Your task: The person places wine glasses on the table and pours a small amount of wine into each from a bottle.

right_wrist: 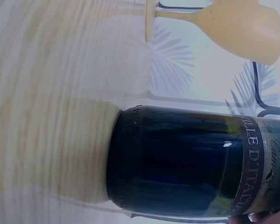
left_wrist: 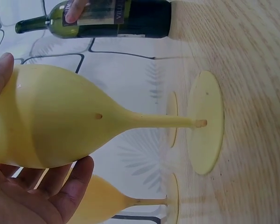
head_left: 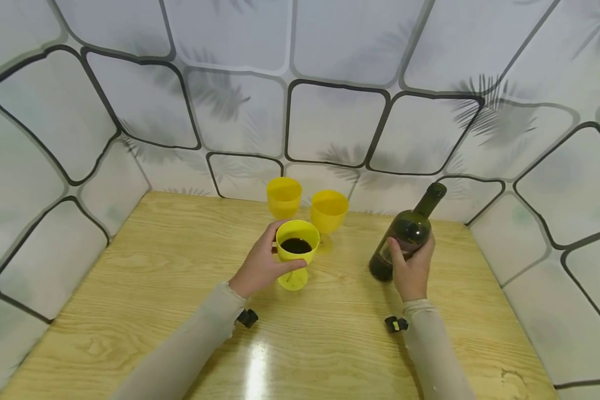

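Observation:
In the head view, my left hand [head_left: 258, 265] holds a yellow goblet [head_left: 307, 254] round its bowl, thumb in front and fingers behind. Dark liquid [head_left: 296, 245] lies low inside that bowl. The left wrist view shows the goblet's stem and round foot [left_wrist: 206, 144], the foot right at the tabletop. My right hand [head_left: 414, 275] grips a dark green wine bottle [head_left: 411, 228] by its labelled body, thumb across the label. The bottle has an open neck, and its base [right_wrist: 126, 163] is right at the wooden surface.
Two more yellow goblets, one at the back [head_left: 284, 199] and one to its right [head_left: 329, 213], stand behind the held one. The wooden table [head_left: 190, 239] meets patterned walls [head_left: 340, 125] at the back and both sides.

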Tool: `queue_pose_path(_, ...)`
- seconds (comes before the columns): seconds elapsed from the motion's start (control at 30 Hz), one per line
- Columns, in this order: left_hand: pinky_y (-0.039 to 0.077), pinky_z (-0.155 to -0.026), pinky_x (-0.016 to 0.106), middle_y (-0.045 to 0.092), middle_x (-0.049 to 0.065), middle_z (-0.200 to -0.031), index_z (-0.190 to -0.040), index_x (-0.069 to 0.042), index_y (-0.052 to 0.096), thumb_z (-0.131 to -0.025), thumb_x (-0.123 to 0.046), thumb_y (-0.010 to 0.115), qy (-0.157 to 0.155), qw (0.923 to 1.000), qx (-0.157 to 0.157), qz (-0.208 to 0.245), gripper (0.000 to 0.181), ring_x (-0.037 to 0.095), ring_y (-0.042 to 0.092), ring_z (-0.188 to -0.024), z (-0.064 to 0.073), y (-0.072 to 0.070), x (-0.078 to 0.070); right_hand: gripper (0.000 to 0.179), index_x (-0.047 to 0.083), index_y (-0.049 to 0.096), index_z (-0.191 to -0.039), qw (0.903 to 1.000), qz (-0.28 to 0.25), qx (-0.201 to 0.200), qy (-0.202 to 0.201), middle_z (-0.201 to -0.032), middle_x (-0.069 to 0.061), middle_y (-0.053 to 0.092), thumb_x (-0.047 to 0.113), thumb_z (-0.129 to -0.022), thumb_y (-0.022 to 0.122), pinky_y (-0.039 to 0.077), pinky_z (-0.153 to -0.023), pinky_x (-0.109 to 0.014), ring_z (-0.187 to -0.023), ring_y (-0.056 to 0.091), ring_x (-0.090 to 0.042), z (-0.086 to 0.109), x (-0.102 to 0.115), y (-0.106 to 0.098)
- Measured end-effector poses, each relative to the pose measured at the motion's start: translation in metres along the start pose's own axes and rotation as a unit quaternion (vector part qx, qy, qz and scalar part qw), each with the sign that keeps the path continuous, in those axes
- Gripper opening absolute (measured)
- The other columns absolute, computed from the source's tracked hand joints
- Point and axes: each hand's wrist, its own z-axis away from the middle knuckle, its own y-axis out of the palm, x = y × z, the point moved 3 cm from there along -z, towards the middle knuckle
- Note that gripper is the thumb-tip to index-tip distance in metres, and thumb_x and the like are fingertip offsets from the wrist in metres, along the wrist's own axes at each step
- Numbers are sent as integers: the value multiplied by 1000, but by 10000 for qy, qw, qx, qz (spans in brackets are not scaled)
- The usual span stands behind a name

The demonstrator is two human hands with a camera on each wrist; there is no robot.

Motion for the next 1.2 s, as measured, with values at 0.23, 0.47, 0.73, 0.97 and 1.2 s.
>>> queue_pose_path(0.23,46,-104,50,51,-9,-143,-155,-31,36,-84,-45,86,-33,9998,-94,-168,88,23,51,-129,1,-8,4,76,7,21,-160,9999,59,83,14,-138,-9,45,11,-100,68,44,-96,-25,-113,51,-7,3,11,0)
queue_pose_path(0.47,44,-106,51,50,-7,-144,-156,-29,35,-85,-44,86,-174,9994,-246,-176,89,19,50,-129,2,-25,8,77,6,22,-160,9999,114,31,27,-143,-14,45,10,-99,70,39,-102,-27,-118,49,-11,-2,-3,-1)
queue_pose_path(0.73,45,-104,52,50,-4,-145,-156,-24,36,-86,-46,84,-155,9979,-506,-373,88,25,50,-130,3,-46,12,77,6,22,-159,9997,229,-18,-66,-144,-9,44,8,-99,70,36,-106,-26,-122,47,-9,-5,-15,-1)
queue_pose_path(0.97,43,-107,55,47,3,-149,-157,-19,33,-87,-42,84,-121,9959,-806,-392,89,28,48,-132,0,-65,19,76,4,23,-159,9997,196,1,-127,-143,-15,45,7,-99,69,36,-107,-27,-125,47,-12,0,8,0)
queue_pose_path(1.2,43,-109,56,46,8,-149,-156,-15,32,-90,-32,83,-75,9940,-1052,-295,86,30,48,-132,-4,-84,27,75,-2,23,-157,9998,190,30,-70,-145,-19,45,6,-98,69,35,-110,-31,-126,47,-17,2,13,0)
